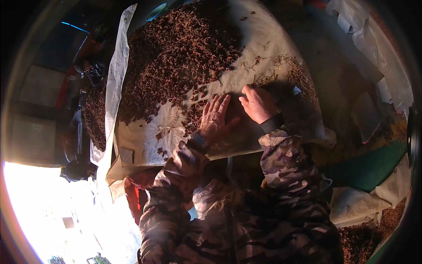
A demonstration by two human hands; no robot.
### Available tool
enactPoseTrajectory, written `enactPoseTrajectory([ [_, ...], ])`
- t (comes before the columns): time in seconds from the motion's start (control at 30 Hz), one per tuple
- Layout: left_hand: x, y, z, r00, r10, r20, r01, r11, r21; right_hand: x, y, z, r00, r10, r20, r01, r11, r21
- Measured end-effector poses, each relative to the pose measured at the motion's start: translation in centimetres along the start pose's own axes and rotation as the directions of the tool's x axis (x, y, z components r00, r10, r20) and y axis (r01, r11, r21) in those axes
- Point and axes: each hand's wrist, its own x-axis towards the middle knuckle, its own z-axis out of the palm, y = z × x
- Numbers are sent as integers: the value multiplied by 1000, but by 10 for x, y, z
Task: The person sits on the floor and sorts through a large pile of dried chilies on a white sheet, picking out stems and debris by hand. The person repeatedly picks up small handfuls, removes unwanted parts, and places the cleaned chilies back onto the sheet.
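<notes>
A large heap of dried star anise (181,52) covers much of a pale cloth-covered table (260,29) before me. My left hand (213,120) lies palm down with fingers stretched out and the thumb apart. It rests against a small cluster of star anise pods (194,114) at the heap's near edge. To its right, my right hand (258,102) is curled low over the cloth; whether anything is between its fingers is hidden. Past that hand lies a pile of thin brown stems (301,79), with a small pale scrap (296,90) beside it.
A white plastic sheet (115,82) rises along the left side, with another star anise heap (95,118) beyond it. People (77,170) are at the far left. A green-rimmed bowl (157,12) stands at the back. More star anise (362,242) lies at lower right.
</notes>
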Motion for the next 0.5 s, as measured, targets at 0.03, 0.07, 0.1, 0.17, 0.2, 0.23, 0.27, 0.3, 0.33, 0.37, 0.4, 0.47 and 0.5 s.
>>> enactPoseTrajectory([
  [0.03, -7, 2, -1, 1000, -17, 22, 17, 1000, -3, 0, -1, 1, 1000, -2, 6, 2, 1000, -2],
  [0.07, -15, 6, -2, 1000, -13, -25, 13, 1000, 0, 0, -2, 2, 1000, -4, 11, 4, 1000, -5],
  [0.1, -13, 8, -6, 999, -8, -52, 7, 1000, -18, 1, -1, 0, 1000, -2, 13, 3, 1000, -13],
  [0.17, -12, 6, -18, 995, 4, -103, -10, 999, -53, 0, 0, -3, 1000, -24, -12, 24, 1000, -9],
  [0.2, -1, -5, -19, 978, 11, -210, -19, 999, -40, 0, 0, -3, 999, -38, -21, 38, 999, -4],
  [0.23, 8, -16, -23, 949, 13, -314, -21, 1000, -20, 0, -2, -2, 998, -49, -25, 49, 999, 0],
  [0.27, 19, -25, -26, 951, -128, -280, 94, 987, -129, 1, -3, -1, 998, -60, -29, 60, 998, 4],
  [0.3, 34, -34, -27, 939, -256, -231, 199, 950, -241, 1, -1, -3, 997, -64, -37, 64, 998, -5],
  [0.33, 47, -43, -29, 945, -201, -258, 153, 969, -196, 0, -1, -5, 997, -64, -33, 64, 998, -11],
  [0.37, 60, -50, -30, 948, -146, -281, 107, 983, -149, 0, -1, -6, 997, -64, -30, 64, 998, -17],
  [0.4, 70, -62, -24, 948, -77, -307, 52, 995, -90, 0, -2, -6, 998, -66, -23, 66, 998, -18],
  [0.47, 76, -80, -12, 947, -29, -319, 27, 1000, -11, 0, -6, -6, 997, -70, -33, 70, 998, 7],
  [0.5, 75, -87, -5, 946, -5, -323, 15, 999, 28, -1, -7, -5, 997, -71, -36, 72, 997, 19],
])
